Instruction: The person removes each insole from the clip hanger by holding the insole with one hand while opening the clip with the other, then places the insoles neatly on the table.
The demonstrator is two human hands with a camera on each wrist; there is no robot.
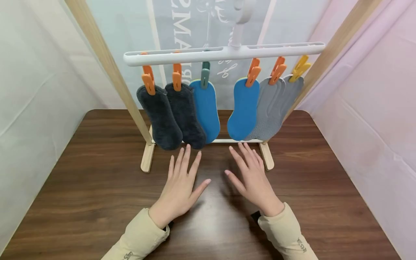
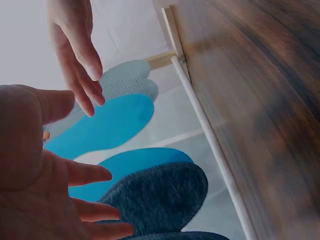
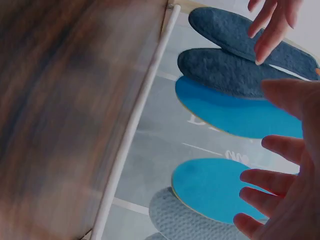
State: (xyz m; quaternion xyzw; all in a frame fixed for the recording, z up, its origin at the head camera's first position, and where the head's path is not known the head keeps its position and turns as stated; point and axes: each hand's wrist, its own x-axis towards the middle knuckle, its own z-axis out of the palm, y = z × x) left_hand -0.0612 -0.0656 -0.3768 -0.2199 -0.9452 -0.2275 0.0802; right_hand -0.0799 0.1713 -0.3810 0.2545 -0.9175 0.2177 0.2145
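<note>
My left hand (image 1: 178, 189) hovers with spread fingers over the table, holding nothing, its fingertips just below two dark fuzzy insoles (image 1: 160, 121). Nearly level with it, my right hand (image 1: 255, 184) is likewise spread and free of any object, below a blue insole (image 1: 243, 108). Another blue insole (image 1: 207, 112) hangs partly behind the dark pair. Two grey textured insoles (image 1: 268, 110) overlap at the right. Orange clips (image 1: 177, 77), a green clip (image 1: 205, 74) and a yellow clip (image 1: 299, 69) fasten them to a white hanger (image 1: 195, 57). In the left wrist view, the left palm (image 2: 25, 200) shows in front of the insoles.
A wooden stand with slanted posts (image 1: 110, 68) frames the hanger. Its white crossbar (image 1: 224, 141) runs low between two wooden feet (image 1: 147, 159) on the brown table (image 1: 81, 187). White curtains (image 1: 32, 72) flank both sides, and a printed grey cloth (image 1: 136, 21) hangs behind.
</note>
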